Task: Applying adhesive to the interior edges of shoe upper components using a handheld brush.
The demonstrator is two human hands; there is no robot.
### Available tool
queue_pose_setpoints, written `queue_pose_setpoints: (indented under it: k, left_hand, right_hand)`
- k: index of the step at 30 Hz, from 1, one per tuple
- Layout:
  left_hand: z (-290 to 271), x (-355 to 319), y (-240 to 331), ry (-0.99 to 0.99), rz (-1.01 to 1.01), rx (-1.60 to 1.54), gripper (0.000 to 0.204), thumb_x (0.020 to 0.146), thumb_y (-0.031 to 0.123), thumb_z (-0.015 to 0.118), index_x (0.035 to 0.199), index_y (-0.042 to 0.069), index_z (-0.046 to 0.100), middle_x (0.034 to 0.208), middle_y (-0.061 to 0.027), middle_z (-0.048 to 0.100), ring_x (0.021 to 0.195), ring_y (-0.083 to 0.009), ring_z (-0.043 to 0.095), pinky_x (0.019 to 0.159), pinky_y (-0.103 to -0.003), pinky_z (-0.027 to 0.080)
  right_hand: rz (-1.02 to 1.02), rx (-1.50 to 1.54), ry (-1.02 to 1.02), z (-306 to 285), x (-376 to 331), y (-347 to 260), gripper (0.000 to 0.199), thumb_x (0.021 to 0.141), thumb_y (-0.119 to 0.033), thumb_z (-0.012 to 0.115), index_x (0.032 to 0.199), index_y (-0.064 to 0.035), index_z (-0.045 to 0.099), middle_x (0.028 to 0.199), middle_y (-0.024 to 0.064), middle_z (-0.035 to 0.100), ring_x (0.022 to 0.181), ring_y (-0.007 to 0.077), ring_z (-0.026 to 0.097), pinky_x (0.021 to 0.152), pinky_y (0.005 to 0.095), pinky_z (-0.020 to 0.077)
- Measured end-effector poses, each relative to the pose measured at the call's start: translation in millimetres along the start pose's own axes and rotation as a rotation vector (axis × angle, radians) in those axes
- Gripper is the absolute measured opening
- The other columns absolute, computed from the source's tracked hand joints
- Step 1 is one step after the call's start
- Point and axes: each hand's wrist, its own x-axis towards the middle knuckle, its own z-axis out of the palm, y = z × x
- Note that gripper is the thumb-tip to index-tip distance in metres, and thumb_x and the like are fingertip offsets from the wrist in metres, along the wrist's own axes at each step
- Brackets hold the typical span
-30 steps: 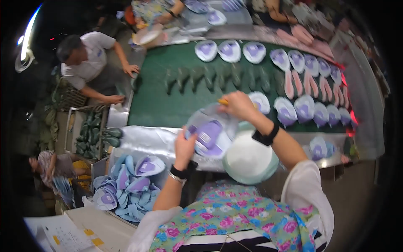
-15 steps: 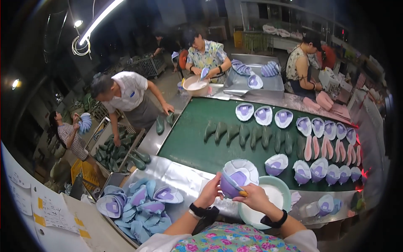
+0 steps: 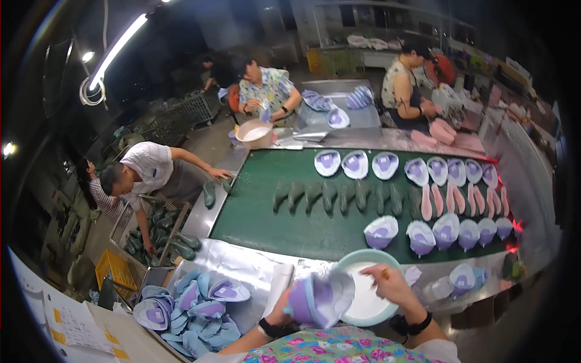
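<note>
My left hand (image 3: 279, 313) grips a purple and light-blue shoe upper (image 3: 316, 300), tilted and smeared by motion. Beside it, my right hand (image 3: 392, 285) is raised over a pale green bowl (image 3: 366, 253) of white liquid. Its fingers are pinched on a small yellow-orange tool (image 3: 385, 274), mostly hidden, so its kind cannot be told. On my left lies a heap of blue and purple shoe uppers (image 3: 206, 330). Ahead, a row of finished-looking uppers (image 3: 381, 232) stands on the green work surface (image 3: 284, 236).
Dark green shoe lasts (image 3: 330, 196) and pink insoles (image 3: 426, 202) line the green surface. At left a co-worker (image 3: 148, 166) leans over a crate of lasts (image 3: 158, 233). Two other people work across the table, one by a basin (image 3: 255, 136). A clear container (image 3: 437, 289) stands right of my bowl.
My hands have moved apart; the upper has turned and shifted down-left, and my right hand has risen over the bowl. The view has swung right. The left co-worker bends lower.
</note>
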Motion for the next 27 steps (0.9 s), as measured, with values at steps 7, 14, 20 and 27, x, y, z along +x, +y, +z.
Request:
queue_pose_setpoints:
  k: [7, 14, 20, 27]
  left_hand:
    - [14, -16, -17, 0.042, -0.475, -0.271, 0.044, 0.090, 0.009, 0.056, 0.130, 0.003, 0.042, 0.120, -0.0110, 0.054, 0.108, -0.0202, 0.056, 0.087, -0.034, 0.050]
    - [24, -47, -46, 0.269, -0.656, -0.428, 0.039, 0.093, 0.009, 0.052, 0.131, 0.004, 0.043, 0.120, -0.0101, 0.055, 0.105, -0.0205, 0.056, 0.090, -0.034, 0.048]
    - [31, -40, -70, 0.439, -0.677, -0.525, 0.038, 0.089, 0.006, 0.058, 0.125, 0.003, 0.047, 0.117, -0.0078, 0.057, 0.106, -0.0197, 0.056, 0.089, -0.036, 0.050]
    - [29, -2, -115, 0.428, -0.657, -0.688, 0.032, 0.091, 0.009, 0.056, 0.123, 0.004, 0.050, 0.110, -0.0047, 0.059, 0.100, -0.0166, 0.057, 0.089, -0.033, 0.047]
  right_hand:
    - [-0.003, -0.439, 0.523, -79, 16, 134, 0.052, 0.089, -0.048, 0.053, 0.069, -0.0039, 0.069, 0.061, 0.0126, 0.064, 0.054, 0.0229, 0.062, 0.053, 0.0383, 0.0453]
    - [0.006, -0.330, 0.584, -57, 24, 199, 0.024, 0.075, -0.022, 0.074, 0.086, -0.0019, 0.071, 0.078, 0.0161, 0.068, 0.068, 0.0269, 0.066, 0.066, 0.0324, 0.0518]
    - [0.042, -0.397, 0.483, -33, 34, 236, 0.018, 0.074, -0.016, 0.072, 0.087, -0.0027, 0.071, 0.083, 0.0161, 0.068, 0.071, 0.0272, 0.067, 0.066, 0.0328, 0.0522]
    - [0.063, -0.330, 0.485, -40, 37, 210, 0.020, 0.076, -0.014, 0.073, 0.094, -0.0044, 0.071, 0.084, 0.0110, 0.070, 0.075, 0.0189, 0.068, 0.068, 0.0280, 0.0517]
